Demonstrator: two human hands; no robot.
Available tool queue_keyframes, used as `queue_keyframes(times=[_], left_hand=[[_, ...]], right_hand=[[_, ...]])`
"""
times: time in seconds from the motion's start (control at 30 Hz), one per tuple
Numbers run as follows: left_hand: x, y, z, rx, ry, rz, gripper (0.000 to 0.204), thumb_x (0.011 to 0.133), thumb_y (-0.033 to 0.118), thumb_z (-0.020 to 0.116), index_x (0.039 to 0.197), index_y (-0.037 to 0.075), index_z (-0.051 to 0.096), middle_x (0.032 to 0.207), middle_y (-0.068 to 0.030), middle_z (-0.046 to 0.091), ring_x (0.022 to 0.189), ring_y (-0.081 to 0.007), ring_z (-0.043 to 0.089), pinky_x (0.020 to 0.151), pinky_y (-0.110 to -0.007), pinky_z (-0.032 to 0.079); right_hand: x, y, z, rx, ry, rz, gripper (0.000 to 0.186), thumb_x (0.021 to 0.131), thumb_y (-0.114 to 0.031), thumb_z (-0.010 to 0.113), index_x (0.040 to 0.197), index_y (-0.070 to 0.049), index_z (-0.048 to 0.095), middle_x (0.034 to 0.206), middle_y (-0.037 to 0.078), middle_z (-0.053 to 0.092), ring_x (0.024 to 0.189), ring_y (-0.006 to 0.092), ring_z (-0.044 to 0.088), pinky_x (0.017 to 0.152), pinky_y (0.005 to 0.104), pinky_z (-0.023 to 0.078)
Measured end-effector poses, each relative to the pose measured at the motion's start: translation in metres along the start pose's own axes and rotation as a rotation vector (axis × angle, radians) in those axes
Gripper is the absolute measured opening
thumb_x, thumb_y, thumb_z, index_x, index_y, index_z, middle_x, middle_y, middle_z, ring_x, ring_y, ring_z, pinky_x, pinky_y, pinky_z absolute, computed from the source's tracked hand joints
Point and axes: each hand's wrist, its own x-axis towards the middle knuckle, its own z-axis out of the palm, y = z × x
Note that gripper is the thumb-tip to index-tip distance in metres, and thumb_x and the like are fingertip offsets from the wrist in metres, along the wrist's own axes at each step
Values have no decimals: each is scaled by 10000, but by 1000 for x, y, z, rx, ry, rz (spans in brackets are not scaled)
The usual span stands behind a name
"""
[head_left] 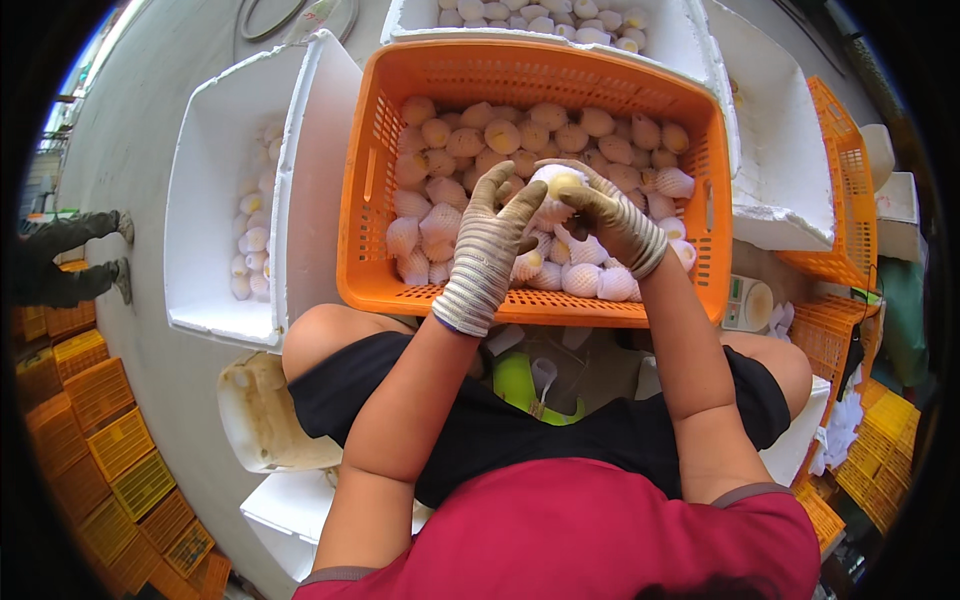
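A pale yellow fruit in a white foam net sleeve [556, 184] is up above the orange crate [530, 308]. My right hand [622, 222], in a striped work glove with a tan coating, curls its fingers and thumb round this fruit. Just left of it is my left hand [482, 248], gloved alike. Its thumb and fingers are apart, with the thumb close to the sleeve; whether they touch I cannot tell. Under both hands the crate holds many more fruits in foam nets [470, 142], some with the yellow top showing.
White foam boxes with netted fruit stand at the left [235, 315] and behind the crate [590, 40]; another foam box [775, 150] is at the right. A small scale [748, 303] sits right of my knee. Stacked crates [105, 400] line the left; a person's legs [70, 260] show there.
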Motion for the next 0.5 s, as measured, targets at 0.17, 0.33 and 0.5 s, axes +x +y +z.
queue_keyframes(times=[0.17, 0.33, 0.5], left_hand=[[-22, 9, 6, 152, -354, 61, 631, 903, 282, 706, 1394, 1, 426, 1208, -131, 581, 1022, -194, 645, 803, -296, 585], [-35, -3, 10, 27, -358, 21, 513, 925, 246, 660, 1343, 24, 461, 1172, -146, 590, 982, -238, 666, 792, -344, 610], [-31, -29, -3, -543, -394, -392, 446, 960, 311, 580, 1283, 18, 489, 1179, -189, 612, 943, -316, 695, 732, -374, 640]], right_hand=[[-49, -6, 16, -460, 74, -257, 548, 823, -266, 693, 1316, -81, 540, 1040, 70, 648, 910, 141, 608, 792, 279, 512], [-67, 21, 45, -466, 544, -372, 243, 811, -10, 594, 1052, -6, 626, 964, 60, 646, 858, 113, 594, 798, 265, 517], [-87, 15, 61, 69, 606, -351, 190, 814, 67, 565, 962, -23, 644, 882, 14, 638, 709, 68, 552, 620, 213, 491]])
